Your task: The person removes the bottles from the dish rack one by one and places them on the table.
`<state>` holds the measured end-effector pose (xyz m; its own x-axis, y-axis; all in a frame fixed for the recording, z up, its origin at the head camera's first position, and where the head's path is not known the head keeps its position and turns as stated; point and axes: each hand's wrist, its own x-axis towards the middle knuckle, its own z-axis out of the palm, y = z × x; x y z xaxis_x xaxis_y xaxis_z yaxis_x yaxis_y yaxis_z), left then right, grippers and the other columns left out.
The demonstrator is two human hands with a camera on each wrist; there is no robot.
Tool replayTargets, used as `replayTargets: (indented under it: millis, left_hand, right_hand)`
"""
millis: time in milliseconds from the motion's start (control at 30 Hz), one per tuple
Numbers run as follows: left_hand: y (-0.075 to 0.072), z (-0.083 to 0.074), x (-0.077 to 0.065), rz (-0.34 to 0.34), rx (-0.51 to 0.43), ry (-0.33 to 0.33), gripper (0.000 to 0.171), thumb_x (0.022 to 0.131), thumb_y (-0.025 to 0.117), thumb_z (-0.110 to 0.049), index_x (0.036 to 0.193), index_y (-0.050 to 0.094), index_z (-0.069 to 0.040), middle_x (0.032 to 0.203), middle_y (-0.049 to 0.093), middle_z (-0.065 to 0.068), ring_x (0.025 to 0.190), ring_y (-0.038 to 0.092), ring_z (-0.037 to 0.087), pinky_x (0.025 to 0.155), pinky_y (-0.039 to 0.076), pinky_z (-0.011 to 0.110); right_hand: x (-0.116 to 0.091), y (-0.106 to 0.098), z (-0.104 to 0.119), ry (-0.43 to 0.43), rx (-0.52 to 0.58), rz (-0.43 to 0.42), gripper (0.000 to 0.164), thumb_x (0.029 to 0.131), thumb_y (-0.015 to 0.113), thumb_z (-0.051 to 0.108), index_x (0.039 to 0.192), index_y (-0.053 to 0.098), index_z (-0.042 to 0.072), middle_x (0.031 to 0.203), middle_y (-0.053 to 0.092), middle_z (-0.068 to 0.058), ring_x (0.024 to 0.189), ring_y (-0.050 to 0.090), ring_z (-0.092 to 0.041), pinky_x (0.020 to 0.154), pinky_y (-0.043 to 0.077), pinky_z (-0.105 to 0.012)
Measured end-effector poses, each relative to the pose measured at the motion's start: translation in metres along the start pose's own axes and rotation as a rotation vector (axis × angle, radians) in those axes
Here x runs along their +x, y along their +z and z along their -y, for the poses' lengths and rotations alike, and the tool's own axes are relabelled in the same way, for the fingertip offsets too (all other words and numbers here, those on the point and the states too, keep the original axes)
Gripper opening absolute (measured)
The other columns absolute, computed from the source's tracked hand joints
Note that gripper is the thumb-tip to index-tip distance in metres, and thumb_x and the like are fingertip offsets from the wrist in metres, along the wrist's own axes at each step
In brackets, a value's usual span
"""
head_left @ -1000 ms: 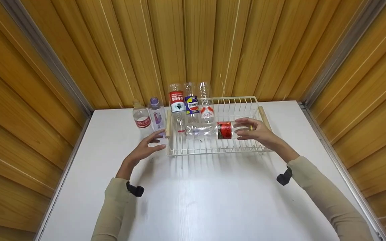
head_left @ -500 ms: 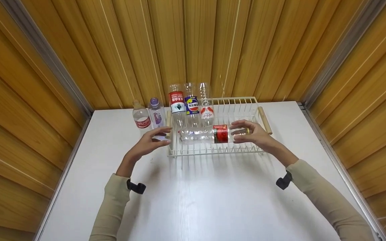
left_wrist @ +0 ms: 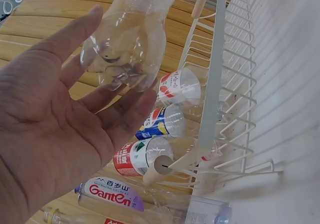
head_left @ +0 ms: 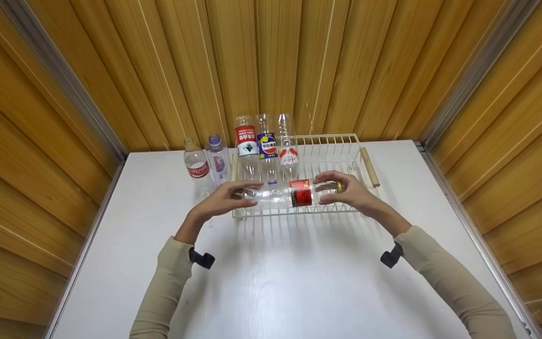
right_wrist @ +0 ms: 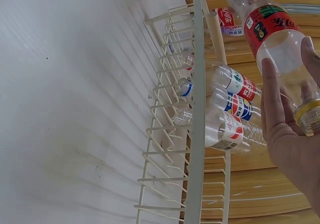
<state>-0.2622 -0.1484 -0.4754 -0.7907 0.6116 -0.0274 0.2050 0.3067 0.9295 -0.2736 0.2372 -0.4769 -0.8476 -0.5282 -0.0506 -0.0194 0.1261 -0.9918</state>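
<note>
In the head view a clear plastic bottle with a red label [head_left: 301, 193] lies sideways above the front of a white wire rack [head_left: 299, 214]. My right hand [head_left: 348, 192] holds it round the shoulder, near its yellow-ringed neck [right_wrist: 307, 115]. At the other end my left hand [head_left: 226, 200] has thumb and fingers round the clear base [left_wrist: 125, 59]. Three bottles stand neck-down in the rack: one with a red-and-white label [head_left: 246, 140], one with a blue label [head_left: 267, 146] and one with a white-and-red label [head_left: 289, 155].
Left of the rack stand a red-labelled cola bottle [head_left: 198, 168] and a purple-tinted Ganten bottle [head_left: 218, 162]. The rack has a wooden handle [head_left: 369, 167] at its right end. A wood-panelled wall [head_left: 271, 61] rises behind the white table [head_left: 275, 282].
My right hand has brought the red-labelled bottle left and nearer to me, out over the rack's front. My left hand has moved right from beside the rack to the bottle's base.
</note>
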Motion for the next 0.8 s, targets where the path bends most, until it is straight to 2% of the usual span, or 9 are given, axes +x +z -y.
replayTargets:
  millis: [233, 300, 433, 633, 800]
  left_hand:
    - [0.0034, -0.0072, 0.0009, 0.063, 0.041, -0.031, 0.057, 0.093, 0.076, -0.025, 0.147, 0.057, -0.018, 0.149, 0.058, 0.013, 0.123, 0.063, 0.029, 0.102, 0.055, 0.043]
    - [0.0038, -0.0087, 0.0008, 0.083, 0.064, -0.041, 0.059, 0.091, 0.079, -0.024, 0.145, 0.058, -0.017, 0.146, 0.060, 0.012, 0.119, 0.063, 0.028, 0.099, 0.056, 0.041]
    - [0.0046, -0.0103, -0.0010, 0.123, 0.107, -0.058, 0.061, 0.086, 0.083, -0.024, 0.143, 0.061, -0.014, 0.137, 0.066, 0.012, 0.109, 0.063, 0.024, 0.090, 0.058, 0.033]
    - [0.0043, -0.0103, -0.0043, 0.139, 0.116, -0.064, 0.060, 0.089, 0.081, -0.022, 0.144, 0.060, -0.012, 0.136, 0.066, 0.013, 0.110, 0.063, 0.023, 0.095, 0.057, 0.036]
    - [0.0039, -0.0067, -0.0052, 0.142, 0.098, -0.053, 0.058, 0.092, 0.077, -0.022, 0.146, 0.057, -0.011, 0.137, 0.065, 0.014, 0.111, 0.063, 0.023, 0.097, 0.056, 0.036]
  right_hand:
    - [0.0004, 0.0017, -0.0047, -0.006, 0.003, -0.002, 0.057, 0.086, 0.081, 0.005, 0.137, 0.056, -0.001, 0.139, 0.062, -0.017, 0.125, 0.063, -0.023, 0.093, 0.060, -0.033]
    - [0.0004, 0.0022, -0.0050, -0.011, -0.004, 0.007, 0.057, 0.085, 0.081, 0.005, 0.137, 0.057, 0.000, 0.140, 0.062, -0.018, 0.125, 0.064, -0.022, 0.094, 0.060, -0.033]
    - [0.0005, 0.0041, -0.0054, -0.027, -0.046, 0.019, 0.056, 0.085, 0.082, 0.006, 0.136, 0.059, 0.002, 0.140, 0.061, -0.021, 0.127, 0.062, -0.029, 0.096, 0.058, -0.031]
    - [0.0014, 0.0052, -0.0058, -0.035, -0.084, 0.029, 0.056, 0.085, 0.081, 0.007, 0.136, 0.059, 0.002, 0.139, 0.063, -0.018, 0.128, 0.059, -0.040, 0.099, 0.056, -0.029]
    - [0.0023, 0.0034, -0.0058, -0.027, -0.093, 0.030, 0.054, 0.087, 0.081, 0.010, 0.136, 0.060, 0.005, 0.139, 0.063, -0.017, 0.130, 0.057, -0.041, 0.098, 0.056, -0.027]
